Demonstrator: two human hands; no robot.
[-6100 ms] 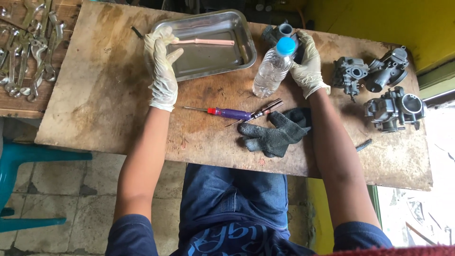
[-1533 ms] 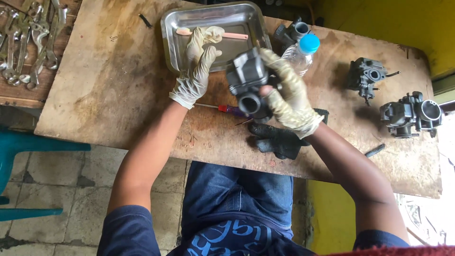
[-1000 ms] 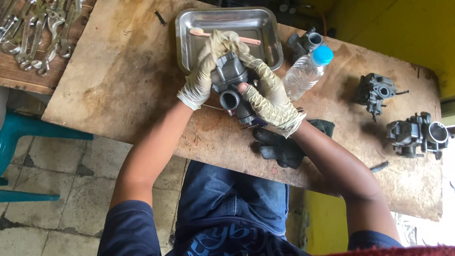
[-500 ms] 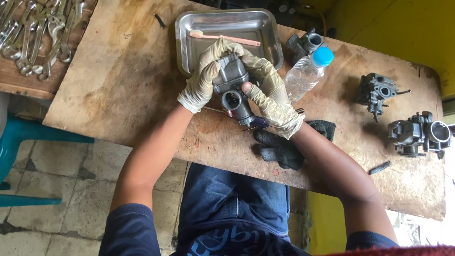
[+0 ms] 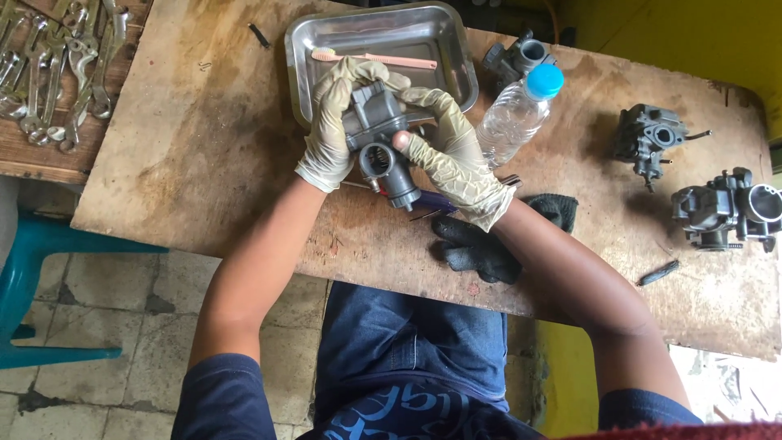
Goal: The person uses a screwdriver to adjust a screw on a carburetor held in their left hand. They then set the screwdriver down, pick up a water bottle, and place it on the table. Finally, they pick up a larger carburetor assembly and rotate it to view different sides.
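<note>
A grey metal carburetor (image 5: 381, 147) is held up above the wooden table (image 5: 187, 155), its round bore facing me. My left hand (image 5: 330, 122), in a pale glove, wraps its left side. My right hand (image 5: 452, 155), also gloved, grips the right side with the thumb near the bore. Just behind it lies a steel tray (image 5: 383, 37) with a pink toothbrush (image 5: 375, 58) in it.
A clear plastic bottle (image 5: 517, 114) with a blue cap stands right of the tray, another carburetor (image 5: 517, 57) behind it. Two more carburetors (image 5: 652, 143) (image 5: 725, 208) lie at the right. Dark gloves (image 5: 481, 240) and a purple-handled screwdriver (image 5: 436, 200) lie under my right arm. Wrenches (image 5: 57, 65) sit at far left.
My right hand left the bottle, picked up a carburetor from the right and brought it to the middle. My left hand left the tray and joined it; both now grip it.
</note>
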